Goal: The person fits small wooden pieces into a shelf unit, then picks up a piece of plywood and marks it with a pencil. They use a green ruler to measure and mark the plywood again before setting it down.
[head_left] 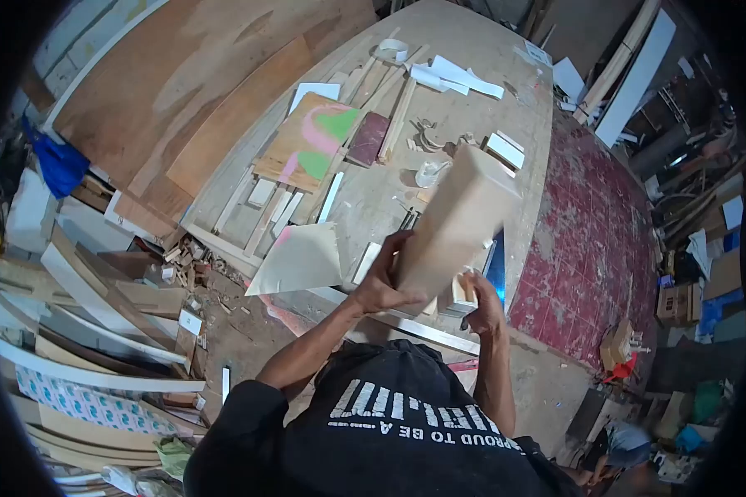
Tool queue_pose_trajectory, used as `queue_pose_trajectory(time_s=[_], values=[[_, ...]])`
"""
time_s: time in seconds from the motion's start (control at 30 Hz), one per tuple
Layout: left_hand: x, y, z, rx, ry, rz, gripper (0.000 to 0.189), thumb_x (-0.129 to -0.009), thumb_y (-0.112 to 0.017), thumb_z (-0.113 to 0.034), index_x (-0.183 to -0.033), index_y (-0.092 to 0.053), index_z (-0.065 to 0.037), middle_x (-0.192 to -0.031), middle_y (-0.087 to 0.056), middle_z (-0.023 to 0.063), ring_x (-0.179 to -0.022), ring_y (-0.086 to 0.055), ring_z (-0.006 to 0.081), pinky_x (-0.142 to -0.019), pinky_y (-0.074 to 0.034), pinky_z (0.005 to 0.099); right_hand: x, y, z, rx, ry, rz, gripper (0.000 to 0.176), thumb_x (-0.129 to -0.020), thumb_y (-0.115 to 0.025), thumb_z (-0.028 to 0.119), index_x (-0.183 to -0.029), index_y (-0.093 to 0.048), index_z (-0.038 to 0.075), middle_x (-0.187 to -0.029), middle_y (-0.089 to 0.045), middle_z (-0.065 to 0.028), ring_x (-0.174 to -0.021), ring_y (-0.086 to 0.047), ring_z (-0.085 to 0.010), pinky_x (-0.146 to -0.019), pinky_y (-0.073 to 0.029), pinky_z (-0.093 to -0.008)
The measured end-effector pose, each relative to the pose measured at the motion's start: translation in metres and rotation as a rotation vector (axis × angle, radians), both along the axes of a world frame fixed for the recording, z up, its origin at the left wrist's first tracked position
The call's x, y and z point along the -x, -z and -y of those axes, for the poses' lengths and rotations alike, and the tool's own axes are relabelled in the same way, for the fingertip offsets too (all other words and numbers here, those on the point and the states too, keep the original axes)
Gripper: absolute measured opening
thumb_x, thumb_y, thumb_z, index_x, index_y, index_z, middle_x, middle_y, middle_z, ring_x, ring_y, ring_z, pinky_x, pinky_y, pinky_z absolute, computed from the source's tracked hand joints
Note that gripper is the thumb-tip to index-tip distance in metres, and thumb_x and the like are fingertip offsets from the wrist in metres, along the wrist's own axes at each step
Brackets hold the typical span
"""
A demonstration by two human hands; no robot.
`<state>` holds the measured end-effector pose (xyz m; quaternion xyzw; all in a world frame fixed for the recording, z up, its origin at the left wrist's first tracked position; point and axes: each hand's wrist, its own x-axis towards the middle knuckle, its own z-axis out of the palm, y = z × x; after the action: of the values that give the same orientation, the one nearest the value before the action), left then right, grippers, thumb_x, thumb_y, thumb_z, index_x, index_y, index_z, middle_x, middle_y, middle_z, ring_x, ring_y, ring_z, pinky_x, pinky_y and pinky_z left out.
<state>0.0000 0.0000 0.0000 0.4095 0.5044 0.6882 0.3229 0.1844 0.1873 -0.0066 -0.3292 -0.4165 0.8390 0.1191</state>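
Observation:
My left hand [381, 286] is closed around the lower left side of a long, smooth tan wooden block [460, 215] with rounded edges. The block stands tilted, its far end leaning up and to the right over the workbench [373, 199]. Close to its lower right side, my right hand [486, 308] has its fingers curled round a small pale wooden block [456, 300]. A blue shiny strip [495, 269] shows just beyond the right hand. Left of my left hand, a pale flat sheet [301, 261] lies at the bench edge.
A painted board [311, 141], a maroon rectangle [367, 139], wood strips, curly offcuts and white paper [456, 76] lie across the bench. Plywood sheets [191, 91] lean at the left, above curved wooden pieces [99, 377]. A worn red floor [584, 240] lies right; another person [622, 447] is lower right.

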Motion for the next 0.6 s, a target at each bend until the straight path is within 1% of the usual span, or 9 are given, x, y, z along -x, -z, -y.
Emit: queue_pose_trajectory(time_s=[0.03,0.07,0.1,0.17,0.2,0.27,0.37,0.53,0.6], values=[[0.005,0.003,0.0,-0.065,0.058,0.189,0.105,-0.07,-0.086,-0.007,-0.153,-0.023,-0.012,-0.149,-0.036,0.0064,-0.136,-0.038,0.0247,-0.109,-0.037,0.0389,-0.008,-0.005,-0.006,0.03,0.017,0.048,0.04,-0.097,-0.053,0.032,-0.126,-0.054,0.005,-0.112,-0.063,-0.0096,-0.1,-0.064,-0.0223,-0.086,-0.053,-0.0384],[0.012,0.007,0.002,-0.107,0.041,0.24,0.101,-0.069,-0.083,-0.001,-0.152,-0.027,-0.012,-0.145,-0.043,0.009,-0.133,-0.042,0.0231,-0.107,-0.039,0.0366,-0.018,0.004,-0.014,0.041,0.055,0.073,0.039,-0.096,-0.054,0.032,-0.125,-0.055,0.005,-0.111,-0.063,-0.0098,-0.098,-0.065,-0.0224,-0.081,-0.054,-0.0389],[0.038,0.039,0.018,-0.049,0.064,0.497,0.09,-0.072,-0.081,-0.002,-0.149,-0.036,-0.009,-0.138,-0.052,0.0115,-0.127,-0.05,0.0238,-0.104,-0.044,0.0396,-0.011,0.02,-0.003,0.093,0.069,0.058,0.039,-0.096,-0.054,0.032,-0.125,-0.055,0.005,-0.111,-0.063,-0.0098,-0.098,-0.065,-0.0224,-0.081,-0.054,-0.0389],[0.051,0.085,0.015,-0.026,0.037,0.901,0.072,-0.079,-0.079,-0.016,-0.142,-0.045,-0.006,-0.13,-0.059,0.0122,-0.118,-0.059,0.0265,-0.098,-0.051,0.0448,-0.025,0.017,-0.016,0.118,0.115,0.057,0.041,-0.096,-0.054,0.033,-0.125,-0.055,0.005,-0.113,-0.063,-0.0104,-0.098,-0.065,-0.0232,-0.081,-0.055,-0.0398],[0.063,0.103,0.014,-0.031,0.05,0.901,0.072,-0.079,-0.079,-0.016,-0.142,-0.045,-0.006,-0.13,-0.059,0.0122,-0.118,-0.059,0.0265,-0.098,-0.051,0.0448,-0.034,0.025,-0.023,0.112,0.095,0.095,0.041,-0.096,-0.055,0.033,-0.126,-0.054,0.005,-0.115,-0.063,-0.0107,-0.101,-0.064,-0.0248,-0.085,-0.054,-0.0417],[0.08,0.128,0.016,0.062,0.016,1.181,0.062,-0.084,-0.074,-0.033,-0.135,-0.052,-0.005,-0.122,-0.064,0.013,-0.111,-0.064,0.0299,-0.093,-0.054,0.0497,-0.039,0.03,-0.013,0.147,0.139,0.12,0.044,-0.096,-0.056,0.033,-0.128,-0.052,0.003,-0.117,-0.062,-0.0123,-0.103,-0.064,-0.026,-0.089,-0.053,-0.0425],[0.091,0.138,0.0,-0.088,0.016,1.283,0.062,-0.086,-0.07,-0.044,-0.132,-0.055,-0.006,-0.118,-0.066,0.0139,-0.107,-0.065,0.0326,-0.093,-0.054,0.0487,-0.042,0.035,-0.004,0.225,0.2,0.165,0.044,-0.097,-0.056,0.031,-0.13,-0.051,0.002,-0.118,-0.063,-0.013,-0.108,-0.063,-0.0261,-0.095,-0.05,-0.0431],[0.108,0.172,-0.013,-0.054,0.083,1.376,0.064,-0.084,-0.066,-0.056,-0.132,-0.058,-0.014,-0.132,-0.059,0.0123,-0.121,-0.055,0.0347,-0.102,-0.043,0.0601,-0.04,0.03,0.008,0.227,0.241,0.231,0.04,-0.097,-0.056,0.029,-0.125,-0.054,0.0,-0.116,-0.064,-0.0135,-0.105,-0.065,-0.0262,-0.094,-0.052,-0.0443],[0.113,0.182,-0.013,0.013,0.064,1.414,0.064,-0.084,-0.066,-0.056,-0.132,-0.058,-0.015,-0.132,-0.058,0.0122,-0.122,-0.055,0.0349,-0.102,-0.043,0.0599,-0.041,0.033,0.008,0.236,0.237,0.247,0.043,-0.096,-0.056,0.029,-0.127,-0.053,0.0,-0.118,-0.063,-0.014,-0.107,-0.064,-0.0276,-0.095,-0.051,-0.0455]])
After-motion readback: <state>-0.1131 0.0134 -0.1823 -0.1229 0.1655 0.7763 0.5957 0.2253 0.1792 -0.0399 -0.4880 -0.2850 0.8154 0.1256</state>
